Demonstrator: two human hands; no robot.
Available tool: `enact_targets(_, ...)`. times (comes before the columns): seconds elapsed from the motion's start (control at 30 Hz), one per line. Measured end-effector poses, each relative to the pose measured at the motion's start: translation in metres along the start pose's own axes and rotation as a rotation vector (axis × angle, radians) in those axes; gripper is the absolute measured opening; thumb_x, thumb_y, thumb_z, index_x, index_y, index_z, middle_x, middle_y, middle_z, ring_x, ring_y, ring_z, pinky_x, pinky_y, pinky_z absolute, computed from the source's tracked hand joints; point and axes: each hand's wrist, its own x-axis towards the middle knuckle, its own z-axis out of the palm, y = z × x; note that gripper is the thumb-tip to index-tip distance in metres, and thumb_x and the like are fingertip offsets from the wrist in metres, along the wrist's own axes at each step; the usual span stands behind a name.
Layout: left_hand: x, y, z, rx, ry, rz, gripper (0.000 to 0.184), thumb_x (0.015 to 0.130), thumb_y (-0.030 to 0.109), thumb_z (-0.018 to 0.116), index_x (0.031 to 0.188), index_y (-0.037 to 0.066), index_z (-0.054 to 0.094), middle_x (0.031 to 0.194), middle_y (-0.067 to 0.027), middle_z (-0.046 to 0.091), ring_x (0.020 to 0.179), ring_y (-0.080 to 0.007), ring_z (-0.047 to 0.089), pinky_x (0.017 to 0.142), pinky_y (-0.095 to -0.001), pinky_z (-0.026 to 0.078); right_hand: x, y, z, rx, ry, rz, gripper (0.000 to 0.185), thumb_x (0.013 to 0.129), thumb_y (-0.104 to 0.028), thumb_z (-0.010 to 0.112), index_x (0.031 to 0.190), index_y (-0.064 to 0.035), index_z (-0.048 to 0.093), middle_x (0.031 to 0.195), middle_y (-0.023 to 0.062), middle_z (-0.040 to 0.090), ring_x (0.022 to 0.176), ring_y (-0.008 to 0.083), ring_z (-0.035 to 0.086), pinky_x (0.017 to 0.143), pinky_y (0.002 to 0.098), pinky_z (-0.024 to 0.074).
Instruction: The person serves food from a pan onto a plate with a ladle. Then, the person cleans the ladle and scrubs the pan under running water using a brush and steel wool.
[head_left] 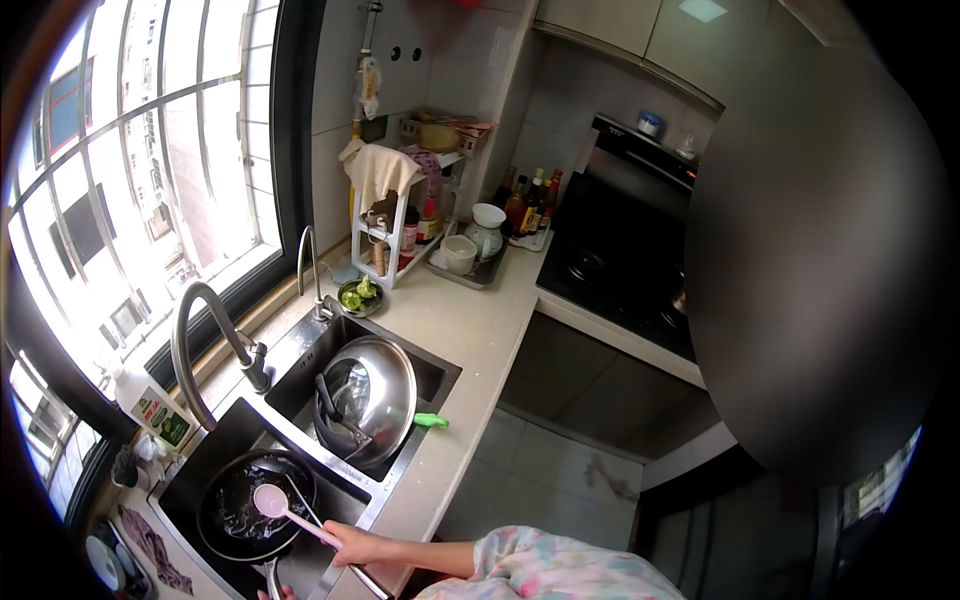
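Observation:
My right hand [355, 545] is closed around the handle of a pink ladle [271, 501], whose round bowl is over the black frying pan [228, 530]. A thin metal utensil [303, 497] also passes by this hand, reaching into the pan. The pan sits in the near sink basin [195, 470], with dark, shiny liquid in it. At the bottom edge, my left hand [277, 594] shows only in part, at the pan's handle [274, 576]; its fingers are wrapped around it.
The far basin [432, 377] holds a large steel bowl [395, 385] and black utensils. A curved faucet [183, 330] rises beside the window. Greens in a bowl [360, 297], a white rack [393, 240], a detergent bottle [157, 408] and a stove [620, 250] stand around.

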Motion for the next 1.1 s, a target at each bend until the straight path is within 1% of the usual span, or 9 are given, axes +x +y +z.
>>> enact_targets(0.1,0.031,-0.017,0.02,-0.709,-0.293,-0.168,0.024,0.092,0.024,0.045,0.078,0.003,0.043,0.063,-0.0006,0.04,0.044,-0.0081,0.041,0.04,-0.0211,0.039,-0.008,-0.02,-0.011,0.0,-0.018,0.011,0.042,0.06,-0.006,0.065,0.097,-0.0047,0.045,0.072,0.0067,0.048,0.063,0.0149,0.051,0.049,0.0313,0.0416)
enact_targets(0.3,0.03,-0.015,0.075,-0.628,-0.194,-0.305,0.023,0.09,0.017,0.044,0.071,0.008,0.035,0.055,0.0026,0.037,0.04,-0.0062,0.038,0.038,-0.0202,0.038,-0.001,-0.013,-0.043,0.032,-0.027,-0.067,0.04,0.058,-0.007,0.064,0.094,-0.0041,0.047,0.074,0.008,0.051,0.064,0.0177,0.053,0.049,0.0333,0.0428)
enact_targets(0.43,0.028,-0.01,0.111,-0.301,0.055,-0.312,0.02,0.09,0.016,0.042,0.072,0.008,0.035,0.055,0.0025,0.038,0.041,-0.006,0.039,0.038,-0.0189,0.037,-0.002,-0.014,-0.07,0.028,-0.122,-0.086,0.043,0.057,-0.009,0.065,0.096,-0.0042,0.046,0.076,0.0084,0.05,0.058,0.0176,0.051,0.043,0.033,0.0404)
enact_targets(0.5,0.032,0.006,0.11,-0.081,0.179,-0.413,0.023,0.08,0.014,0.05,0.091,-0.007,0.055,0.058,-0.0007,0.049,0.046,-0.0061,0.047,0.041,-0.021,0.04,-0.005,-0.017,-0.081,0.111,-0.185,-0.005,0.048,0.059,-0.01,0.066,0.102,-0.0046,0.044,0.072,0.0066,0.048,0.051,0.0143,0.046,0.04,0.0303,0.0374)
enact_targets(0.57,0.02,-0.003,0.127,0.067,0.381,-0.259,0.018,0.082,0.016,0.046,0.081,-0.001,0.053,0.052,0.0049,0.038,0.04,-0.0045,0.038,0.036,-0.0193,0.034,-0.009,-0.015,-0.088,0.229,-0.204,-0.027,0.05,0.062,-0.01,0.066,0.107,-0.004,0.044,0.07,0.0047,0.047,0.049,0.0115,0.045,0.04,0.0267,0.0367)
enact_targets(0.6,0.014,-0.009,0.133,0.203,0.331,-0.2,0.019,0.081,0.014,0.046,0.085,-0.005,0.049,0.057,0.0021,0.043,0.042,-0.0043,0.04,0.038,-0.0202,0.038,-0.007,-0.011,-0.09,0.216,-0.19,-0.026,0.047,0.063,-0.01,0.066,0.105,-0.0038,0.047,0.072,0.0036,0.047,0.051,0.0109,0.045,0.042,0.0262,0.0376)
enact_targets(0.63,0.008,-0.019,0.153,0.313,0.36,-0.197,0.015,0.081,0.011,0.046,0.085,-0.004,0.048,0.058,0.0029,0.042,0.041,-0.0034,0.039,0.036,-0.0184,0.036,0.004,0.013,-0.085,0.151,-0.161,-0.143,0.044,0.063,-0.011,0.067,0.103,-0.0042,0.049,0.072,0.0025,0.047,0.054,0.0102,0.046,0.044,0.0261,0.039)
enact_targets(0.77,-0.005,-0.035,0.173,0.588,0.64,-0.004,0.012,0.077,0.007,0.05,0.086,0.0,0.046,0.062,-0.0003,0.043,0.041,-0.0045,0.036,0.034,-0.0184,0.028,-0.008,-0.015,-0.106,0.101,-0.19,-0.047,0.036,0.064,-0.014,0.069,0.092,-0.0056,0.048,0.07,0.0017,0.046,0.057,0.0108,0.047,0.046,0.0264,0.0401)
enact_targets(1.1,-0.029,-0.034,0.163,0.565,0.557,0.022,0.018,0.077,0.005,0.046,0.092,-0.004,0.045,0.065,-0.0018,0.042,0.041,-0.0054,0.037,0.032,-0.0206,0.03,0.004,-0.006,-0.112,0.055,-0.143,-0.093,0.041,0.06,-0.019,0.071,0.09,-0.0029,0.048,0.071,0.0084,0.051,0.061,0.0173,0.052,0.054,0.0321,0.0444)
